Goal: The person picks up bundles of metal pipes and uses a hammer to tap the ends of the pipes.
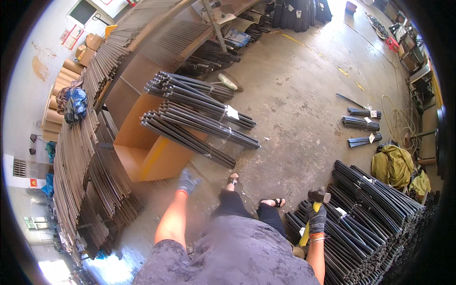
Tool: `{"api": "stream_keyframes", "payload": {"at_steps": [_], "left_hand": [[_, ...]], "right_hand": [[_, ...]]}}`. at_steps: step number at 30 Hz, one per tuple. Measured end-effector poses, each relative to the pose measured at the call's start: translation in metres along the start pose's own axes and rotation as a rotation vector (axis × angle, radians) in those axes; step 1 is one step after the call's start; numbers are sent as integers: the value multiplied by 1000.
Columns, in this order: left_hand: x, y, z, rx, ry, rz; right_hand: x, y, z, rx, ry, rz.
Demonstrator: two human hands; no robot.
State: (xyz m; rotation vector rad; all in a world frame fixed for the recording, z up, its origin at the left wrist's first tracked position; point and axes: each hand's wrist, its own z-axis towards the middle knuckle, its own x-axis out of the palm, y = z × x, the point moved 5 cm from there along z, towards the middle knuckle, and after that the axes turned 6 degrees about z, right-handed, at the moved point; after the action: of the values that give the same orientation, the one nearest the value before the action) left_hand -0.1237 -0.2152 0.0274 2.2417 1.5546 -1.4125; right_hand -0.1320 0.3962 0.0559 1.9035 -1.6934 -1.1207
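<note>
Hands gloved: right (317,217) grips yellow-handled hammer (318,195) upright; left (187,181) hangs empty, fingers loosely curled.

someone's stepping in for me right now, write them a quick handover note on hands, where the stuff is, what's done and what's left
Left hand: gloved, empty, held out low toward the orange box with tied bundles of dark rods lying across it.
Right hand: gloved, gripping a yellow-handled hammer, head up, over the big rod stack at the right.
Elsewhere: three small tagged bundles on the concrete floor; loose rods racked along the left.
Done: several bundles look tied and tagged.
Left: cannot tell from this view; nothing is being struck yet.
</note>
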Motion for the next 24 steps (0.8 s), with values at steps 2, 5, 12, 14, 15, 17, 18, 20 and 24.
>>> {"api": "stream_keyframes", "payload": {"at_steps": [2, 5, 12, 14, 15, 17, 18, 20, 24], "left_hand": [[-58, 11, 46, 1, -252, -98], [-160, -15, 110, 134, -539, -27], [-276, -81, 230, 166, -380, 621], [-273, -81, 251, 141, -317, 730], [-270, -76, 259, 211, -323, 612], [-266, -54, 258, 307, -334, 368], [-267, -43, 255, 330, -337, 389], [-263, -27, 254, 393, -368, 404], [-253, -9, 189, 436, -463, 457]], "right_hand": [[30, -29, -6, -4, -19, -87], [71, -50, -37, -75, -44, -250], [139, -28, -113, 327, -2, -588], [142, -38, -142, 661, 1, -612], [138, -53, -147, 645, -14, -601], [132, -77, -156, 430, -35, -563], [132, -81, -156, 361, -44, -555], [141, -86, -163, 547, -51, -499], [151, -122, -180, 567, -153, -252]]}}
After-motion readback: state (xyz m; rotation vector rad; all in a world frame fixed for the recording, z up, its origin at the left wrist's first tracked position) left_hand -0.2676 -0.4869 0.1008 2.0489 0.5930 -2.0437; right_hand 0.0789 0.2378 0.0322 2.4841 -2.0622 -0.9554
